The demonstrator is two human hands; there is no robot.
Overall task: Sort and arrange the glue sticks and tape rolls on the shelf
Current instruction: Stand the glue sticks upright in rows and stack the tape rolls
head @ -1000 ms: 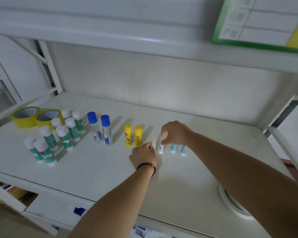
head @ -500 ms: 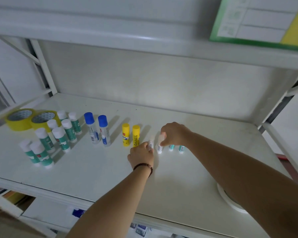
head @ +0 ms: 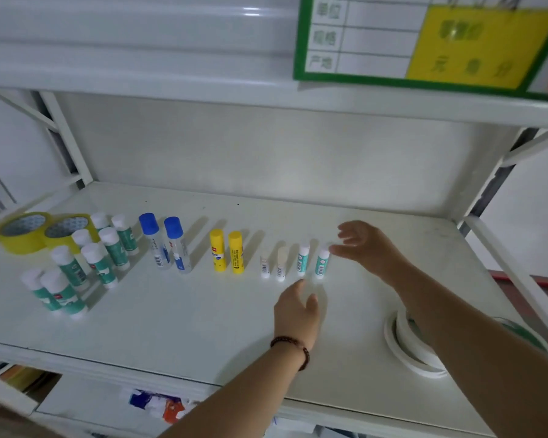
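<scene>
On shelf, glue sticks upright, rowed left-to-right.

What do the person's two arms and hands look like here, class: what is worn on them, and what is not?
Both forearms are bare, with no sleeves in view, and neither hand wears a glove. The left hand has a dark beaded bracelet round its wrist, the beads brownish-red. The right hand and its wrist show no bracelet, watch or ring that can be made out. There are no visible markings on either arm.

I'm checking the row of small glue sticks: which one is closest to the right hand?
The rightmost small teal-labelled glue stick, at the row's end; the right hand's fingertips hover just beside its white cap, while the other small sticks stand further left.
</scene>
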